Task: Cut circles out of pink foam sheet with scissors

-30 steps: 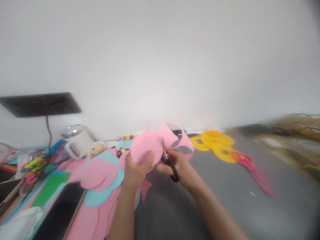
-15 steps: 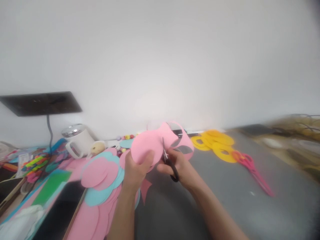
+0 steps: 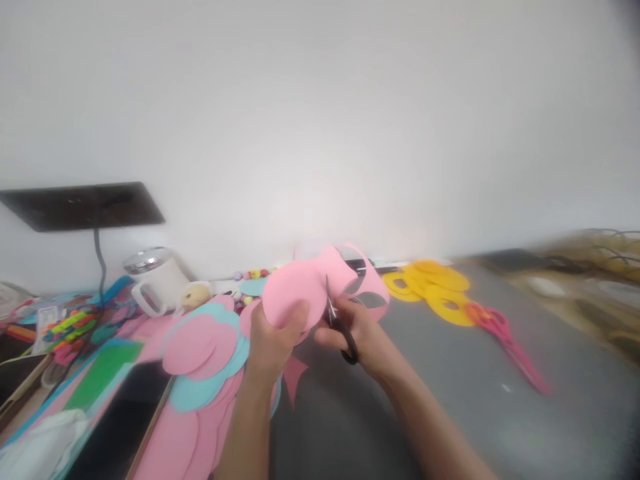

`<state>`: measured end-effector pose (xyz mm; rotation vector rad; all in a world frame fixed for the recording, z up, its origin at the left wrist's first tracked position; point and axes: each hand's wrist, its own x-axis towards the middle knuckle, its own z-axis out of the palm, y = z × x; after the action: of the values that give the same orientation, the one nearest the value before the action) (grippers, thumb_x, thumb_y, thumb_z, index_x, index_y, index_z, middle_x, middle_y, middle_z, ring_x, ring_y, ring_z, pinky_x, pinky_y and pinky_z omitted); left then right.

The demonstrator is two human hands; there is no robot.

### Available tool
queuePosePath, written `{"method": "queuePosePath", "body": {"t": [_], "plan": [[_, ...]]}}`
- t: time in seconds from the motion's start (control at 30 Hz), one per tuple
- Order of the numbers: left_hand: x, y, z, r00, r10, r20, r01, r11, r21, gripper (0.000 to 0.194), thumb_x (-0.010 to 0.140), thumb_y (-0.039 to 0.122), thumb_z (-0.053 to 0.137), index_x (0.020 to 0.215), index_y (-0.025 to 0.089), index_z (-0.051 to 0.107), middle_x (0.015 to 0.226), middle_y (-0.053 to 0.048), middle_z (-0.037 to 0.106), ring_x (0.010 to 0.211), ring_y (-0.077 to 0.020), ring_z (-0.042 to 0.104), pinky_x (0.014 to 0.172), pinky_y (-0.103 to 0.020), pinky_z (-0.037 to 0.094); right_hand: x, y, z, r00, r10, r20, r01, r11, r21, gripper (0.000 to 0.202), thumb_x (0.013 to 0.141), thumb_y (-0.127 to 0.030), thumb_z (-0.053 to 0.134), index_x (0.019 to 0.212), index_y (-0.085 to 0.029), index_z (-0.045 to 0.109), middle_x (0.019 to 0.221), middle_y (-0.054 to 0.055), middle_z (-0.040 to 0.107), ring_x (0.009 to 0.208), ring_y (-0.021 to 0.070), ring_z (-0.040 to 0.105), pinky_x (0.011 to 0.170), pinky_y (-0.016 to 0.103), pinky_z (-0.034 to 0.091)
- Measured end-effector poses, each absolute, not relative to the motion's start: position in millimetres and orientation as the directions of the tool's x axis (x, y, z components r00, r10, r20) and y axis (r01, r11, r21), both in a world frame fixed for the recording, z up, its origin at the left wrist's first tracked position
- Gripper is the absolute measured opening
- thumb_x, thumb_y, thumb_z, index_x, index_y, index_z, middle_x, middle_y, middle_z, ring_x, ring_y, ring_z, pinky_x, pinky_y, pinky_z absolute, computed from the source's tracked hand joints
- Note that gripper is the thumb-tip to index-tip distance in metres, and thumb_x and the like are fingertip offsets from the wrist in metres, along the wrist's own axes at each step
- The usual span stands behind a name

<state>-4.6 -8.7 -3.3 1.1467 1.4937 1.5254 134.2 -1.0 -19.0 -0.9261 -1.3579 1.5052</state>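
A pink paper sheet (image 3: pixel 293 288) with a rounded part and a cut-out strip trailing right is pinched in my left hand (image 3: pixel 274 340), its thumb on the front. My right hand (image 3: pixel 356 333) holds black-handled scissors (image 3: pixel 343 333), the blades pointing up at the right edge of the rounded part. Just below the hands a pointed pink scrap (image 3: pixel 294 379) lies on the dark grey table (image 3: pixel 340 427).
Left are pink and blue paper circles (image 3: pixel 200 343), a black phone-like slab (image 3: pixel 123 427), a white mug (image 3: pixel 163 283) and colourful bits (image 3: pixel 73 330). Right lie yellow paper rings (image 3: pixel 435 283) and pink scissors (image 3: pixel 510 343). A white wall stands behind.
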Motion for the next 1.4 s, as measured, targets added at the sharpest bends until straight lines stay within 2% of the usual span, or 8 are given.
{"method": "queuePosePath", "body": {"t": [0.43,0.7,0.97,1.13,1.27,1.4], "plan": [[-3.6,-10.8,-0.2,-0.357,0.929,0.095,0.105,-0.061,0.993,0.035,0.059,0.041,0.07,0.077,0.012,0.061,0.07,-0.006,0.064,0.066,-0.0194,0.06,0.053,-0.027,0.047,135.1,0.2,-20.8,-0.34,0.94,0.018,-0.074,-0.008,-0.997,0.044,0.056,-0.044,0.08,0.082,-0.016,0.057,0.063,-0.003,0.05,0.058,0.0112,0.041,0.051,0.023,0.032],[-2.9,-12.0,0.6,-0.365,0.924,0.114,0.092,-0.086,0.992,0.035,0.059,0.04,0.07,0.08,0.012,0.062,0.071,-0.006,0.064,0.066,-0.0188,0.06,0.053,-0.027,0.048,134.1,-1.5,-18.6,-0.336,0.942,0.022,-0.105,-0.014,-0.994,0.036,0.059,-0.035,0.08,0.079,-0.016,0.057,0.062,-0.004,0.048,0.059,0.0104,0.042,0.053,0.022,0.032],[-3.3,-7.6,-6.6,-0.391,0.913,0.117,0.076,-0.095,0.993,0.038,0.057,0.043,0.07,0.077,0.012,0.063,0.069,-0.008,0.064,0.067,-0.0207,0.061,0.05,-0.026,0.048,133.3,-1.8,-19.5,-0.318,0.948,0.003,-0.093,-0.028,-0.995,0.032,0.06,-0.032,0.078,0.077,-0.016,0.056,0.059,-0.005,0.047,0.056,0.0093,0.04,0.051,0.022,0.03],[-3.8,-6.9,-6.3,-0.397,0.908,0.135,0.092,-0.107,0.99,0.035,0.058,0.043,0.07,0.074,0.013,0.062,0.064,-0.005,0.061,0.066,-0.0197,0.06,0.05,-0.026,0.047,133.2,-1.8,-20.2,-0.318,0.948,0.008,-0.104,-0.026,-0.994,0.031,0.06,-0.033,0.078,0.074,-0.017,0.056,0.058,-0.005,0.047,0.055,0.0091,0.039,0.052,0.023,0.031],[-6.0,-7.7,-4.3,-0.373,0.913,0.163,0.093,-0.138,0.986,0.03,0.061,0.041,0.069,0.07,0.014,0.06,0.056,0.0,0.054,0.058,-0.0146,0.054,0.048,-0.024,0.043,132.4,-2.0,-19.8,-0.309,0.951,0.003,-0.091,-0.026,-0.995,0.032,0.06,-0.039,0.076,0.07,-0.018,0.055,0.056,-0.005,0.046,0.053,0.0095,0.04,0.05,0.024,0.031],[-10.1,-6.3,-5.6,-0.317,0.93,0.187,0.082,-0.17,0.982,0.028,0.065,0.038,0.068,0.06,0.016,0.052,0.048,0.004,0.042,0.047,-0.0084,0.04,0.042,-0.021,0.033,131.3,-2.2,-20.1,-0.303,0.953,-0.017,-0.094,-0.048,-0.994,0.034,0.06,-0.043,0.074,0.07,-0.017,0.054,0.056,-0.004,0.047,0.053,0.0102,0.043,0.051,0.025,0.034]]}}
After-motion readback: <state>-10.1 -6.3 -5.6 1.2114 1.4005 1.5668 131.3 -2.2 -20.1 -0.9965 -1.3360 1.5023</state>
